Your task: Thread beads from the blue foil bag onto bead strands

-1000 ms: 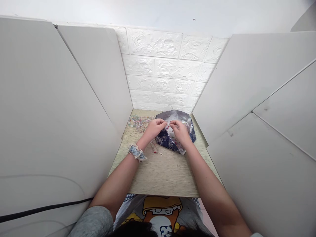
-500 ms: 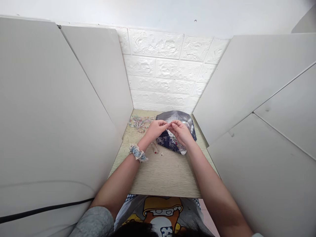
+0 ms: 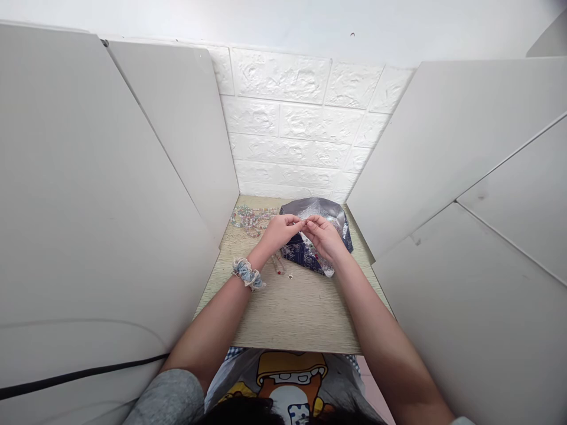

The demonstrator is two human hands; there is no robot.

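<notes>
My left hand (image 3: 281, 231), with a blue scrunchie (image 3: 248, 274) at its wrist, pinches thumb against fingers. My right hand (image 3: 325, 236) pinches too, its fingertips meeting those of the left. Whatever lies between them is too small to make out. Below and behind both hands is a dark blue patterned pouch (image 3: 301, 252) with a silvery lining, open, with small beads inside. Strings of coloured beads (image 3: 250, 218) lie at the back left of the table. A short bead strand (image 3: 279, 264) and a tiny charm (image 3: 290, 275) rest just in front of my left hand.
The wooden table (image 3: 296, 313) is narrow, with grey-white panels (image 3: 177, 118) (image 3: 443, 147) rising on both sides and a white brick wall (image 3: 283, 124) behind. A black cable (image 3: 84, 375) runs along the lower left panel.
</notes>
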